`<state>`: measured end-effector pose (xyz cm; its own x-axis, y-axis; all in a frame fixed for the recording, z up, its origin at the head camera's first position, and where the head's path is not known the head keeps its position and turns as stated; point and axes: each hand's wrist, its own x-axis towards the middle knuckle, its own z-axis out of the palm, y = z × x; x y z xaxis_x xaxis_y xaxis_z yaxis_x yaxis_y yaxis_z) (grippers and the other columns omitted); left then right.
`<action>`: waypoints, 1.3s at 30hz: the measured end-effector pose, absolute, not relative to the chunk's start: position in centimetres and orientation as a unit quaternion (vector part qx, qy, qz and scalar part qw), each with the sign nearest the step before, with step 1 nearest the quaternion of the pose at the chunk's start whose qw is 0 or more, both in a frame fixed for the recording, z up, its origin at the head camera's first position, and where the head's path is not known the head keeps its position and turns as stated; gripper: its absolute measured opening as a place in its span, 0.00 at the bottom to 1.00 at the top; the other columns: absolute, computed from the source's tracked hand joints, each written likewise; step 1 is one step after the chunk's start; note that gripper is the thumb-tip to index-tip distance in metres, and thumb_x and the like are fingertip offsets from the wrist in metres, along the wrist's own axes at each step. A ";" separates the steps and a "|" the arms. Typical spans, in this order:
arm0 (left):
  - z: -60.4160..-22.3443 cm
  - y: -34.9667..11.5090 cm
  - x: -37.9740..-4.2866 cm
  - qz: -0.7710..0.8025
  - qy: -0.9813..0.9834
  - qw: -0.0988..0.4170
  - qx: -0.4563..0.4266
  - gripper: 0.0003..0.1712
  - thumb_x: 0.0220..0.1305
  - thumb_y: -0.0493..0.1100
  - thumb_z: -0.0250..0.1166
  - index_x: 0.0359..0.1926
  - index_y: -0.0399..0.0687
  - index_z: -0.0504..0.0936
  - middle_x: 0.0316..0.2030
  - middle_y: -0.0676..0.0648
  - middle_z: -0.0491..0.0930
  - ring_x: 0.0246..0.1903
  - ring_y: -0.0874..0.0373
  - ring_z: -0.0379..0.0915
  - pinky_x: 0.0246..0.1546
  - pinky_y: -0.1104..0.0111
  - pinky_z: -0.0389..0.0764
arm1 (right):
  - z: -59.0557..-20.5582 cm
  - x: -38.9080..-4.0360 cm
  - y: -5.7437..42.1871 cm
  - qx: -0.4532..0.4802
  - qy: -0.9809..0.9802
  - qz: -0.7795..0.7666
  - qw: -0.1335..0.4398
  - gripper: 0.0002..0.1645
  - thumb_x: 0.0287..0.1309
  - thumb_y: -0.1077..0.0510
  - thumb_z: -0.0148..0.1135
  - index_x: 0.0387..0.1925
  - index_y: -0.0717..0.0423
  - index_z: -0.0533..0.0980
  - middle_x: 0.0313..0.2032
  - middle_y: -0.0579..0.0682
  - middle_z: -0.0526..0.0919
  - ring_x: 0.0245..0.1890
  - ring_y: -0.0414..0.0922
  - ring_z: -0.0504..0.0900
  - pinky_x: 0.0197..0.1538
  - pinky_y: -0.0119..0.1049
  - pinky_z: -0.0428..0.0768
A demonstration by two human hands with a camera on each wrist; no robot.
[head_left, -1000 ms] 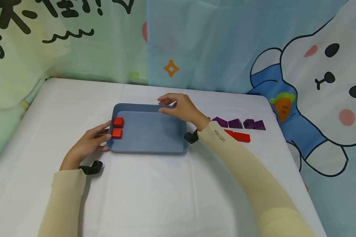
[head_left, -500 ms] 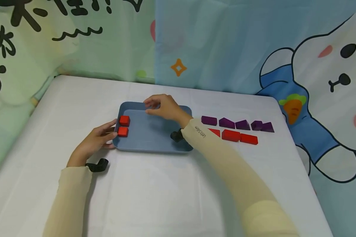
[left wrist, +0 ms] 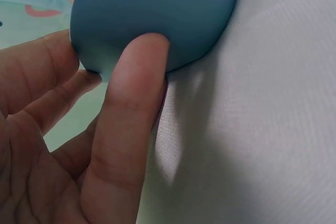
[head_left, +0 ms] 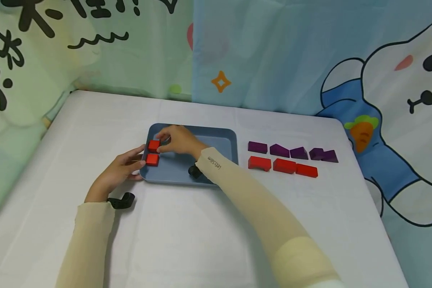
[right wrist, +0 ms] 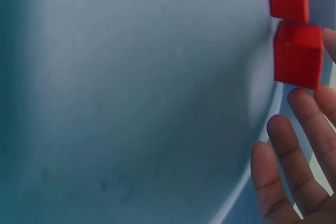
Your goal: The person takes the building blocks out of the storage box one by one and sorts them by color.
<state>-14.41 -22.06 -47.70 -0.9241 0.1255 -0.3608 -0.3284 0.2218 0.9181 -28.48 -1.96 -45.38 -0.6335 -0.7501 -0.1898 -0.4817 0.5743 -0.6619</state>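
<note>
My left hand [head_left: 117,172] lies against the left side of the blue-grey tray [head_left: 189,184]. In the left wrist view its thumb [left wrist: 137,93] presses the tray's outer wall, the other fingers reaching to the edge behind. Two red blocks [head_left: 152,160] stand one behind the other inside the tray along its left wall. My right hand [head_left: 180,140] reaches over the tray, thumb and fingertips right at the far red block [head_left: 153,145]. In the right wrist view the fingers [right wrist: 294,156] are spread and fairly straight, tips beside the end red block [right wrist: 298,53].
Right of the tray, several purple blocks [head_left: 279,150] lie in a row on the white table [head_left: 187,240]. Before them is a row of red blocks [head_left: 284,165], the leftmost with an arched cutout. A printed curtain [head_left: 273,52] hangs behind the table.
My right hand has moved left across the tray to the far red block, uncovering the rows on the right. The left hand stays at the tray; the head view has shifted slightly.
</note>
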 end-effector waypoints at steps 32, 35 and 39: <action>-48.8 -24.6 -15.2 0.612 0.764 0.207 -0.016 0.40 0.85 0.37 0.55 0.87 0.43 0.45 0.79 0.21 0.52 0.74 0.27 0.60 0.48 0.69 0.89 | -39.9 -27.0 14.3 -0.276 0.886 -0.334 0.166 0.20 0.64 0.64 0.74 0.57 0.63 0.85 0.52 0.58 0.90 0.52 0.55 0.89 0.57 0.45 0.88; -48.9 -25.2 -15.1 0.609 0.765 0.206 -0.019 0.40 0.85 0.37 0.54 0.87 0.43 0.45 0.79 0.20 0.52 0.74 0.28 0.61 0.47 0.69 0.89 | -39.6 -26.8 16.1 -0.262 0.891 -0.331 0.167 0.20 0.64 0.65 0.74 0.57 0.63 0.85 0.52 0.58 0.89 0.51 0.54 0.89 0.57 0.46 0.88; -49.0 -25.7 -15.1 0.605 0.769 0.208 -0.020 0.41 0.86 0.37 0.54 0.87 0.43 0.44 0.79 0.20 0.51 0.73 0.31 0.62 0.47 0.70 0.88 | -39.1 -26.3 18.4 -0.238 0.900 -0.324 0.166 0.21 0.64 0.66 0.73 0.58 0.63 0.84 0.52 0.59 0.89 0.52 0.55 0.89 0.59 0.49 0.87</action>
<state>-15.09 -25.74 -48.96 -0.9131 0.2198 -0.3435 -0.2820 0.2681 0.9212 -26.34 18.37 -39.14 -0.8310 -0.5370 -0.1448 -0.3212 0.6759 -0.6634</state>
